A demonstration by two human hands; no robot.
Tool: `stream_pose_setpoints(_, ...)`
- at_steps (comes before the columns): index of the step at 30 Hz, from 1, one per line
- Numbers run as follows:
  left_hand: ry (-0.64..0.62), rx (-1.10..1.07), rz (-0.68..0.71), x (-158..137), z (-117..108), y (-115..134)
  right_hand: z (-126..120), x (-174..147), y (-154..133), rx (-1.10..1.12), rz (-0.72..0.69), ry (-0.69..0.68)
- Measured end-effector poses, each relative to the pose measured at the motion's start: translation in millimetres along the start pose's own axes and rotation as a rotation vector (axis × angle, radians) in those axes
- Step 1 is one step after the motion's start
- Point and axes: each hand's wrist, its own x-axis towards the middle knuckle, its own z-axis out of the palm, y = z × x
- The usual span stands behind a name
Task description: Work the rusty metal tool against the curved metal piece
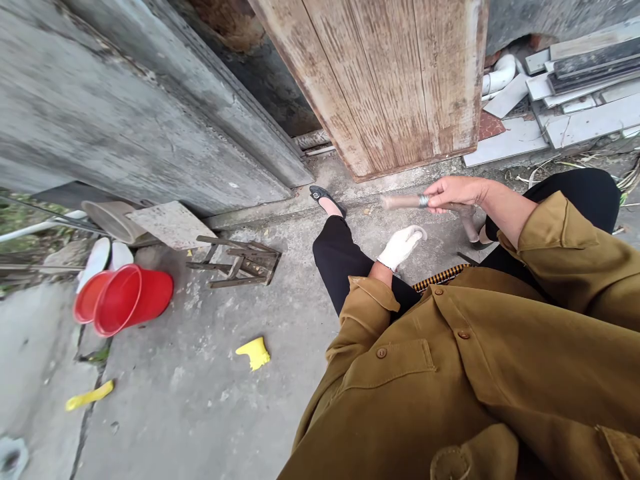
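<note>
My right hand point(455, 193) is bare and wrapped round a worn, wooden-handled tool point(403, 202). A metal band or wire binding circles the tool beside my fingers. Its left end is blurred, and its other end angles down past my wrist near my shoe. My left hand point(400, 248), in a white work glove, is just below the tool and apart from it. The gloved fingers look curled together, with a pale curved edge at the tips. What they hold, if anything, I cannot make out. Both hands are over the concrete ground between my knees.
A small wooden stool point(240, 262) lies on its side to the left. Beyond it are a red bucket point(157, 293) and white slippers point(95, 260). Yellow pieces point(255, 352) lie on the concrete. A wooden door panel point(390, 80) stands ahead, with stacked tiles point(590, 120) at right.
</note>
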Motion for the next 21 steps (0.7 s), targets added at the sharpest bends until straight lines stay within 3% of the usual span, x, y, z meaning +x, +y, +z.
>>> stream_pose_setpoints(3, 0.001, -0.010, 0.036, 1.8, 8.6, 5.0, 6.4, 7.4, 5.9, 0.002, 0.030, 0.308)
stream_pose_setpoints(5, -0.036, 0.006, 0.058, 3.8, 12.8, 6.9, 12.3, 15.8, 12.3, -0.178, 0.137, 0.405)
stream_pose_setpoints(7, -0.069, 0.027, 0.066, 5.4, 14.8, 6.5, 17.8, 23.6, 16.5, -0.475, 0.252, 0.412)
stream_pose_setpoints(10, -0.084, 0.044, 0.072, 6.4, 15.3, 2.5, 27.0, 31.2, 17.4, -0.876, 0.360, 0.251)
stream_pose_setpoints(13, -0.075, 0.044, 0.072, 7.1, 14.7, -3.0, 36.9, 33.5, 19.3, -1.051, 0.437, -0.013)
stream_pose_setpoints(17, -0.030, 0.014, 0.049, 9.8, 11.3, -8.8, 40.2, 30.9, 31.0, -0.885, 0.482, -0.411)
stream_pose_setpoints(21, 0.038, -0.054, 0.013, 12.2, 5.4, -13.4, 28.7, 26.6, 36.4, -0.626, 0.437, -0.466)
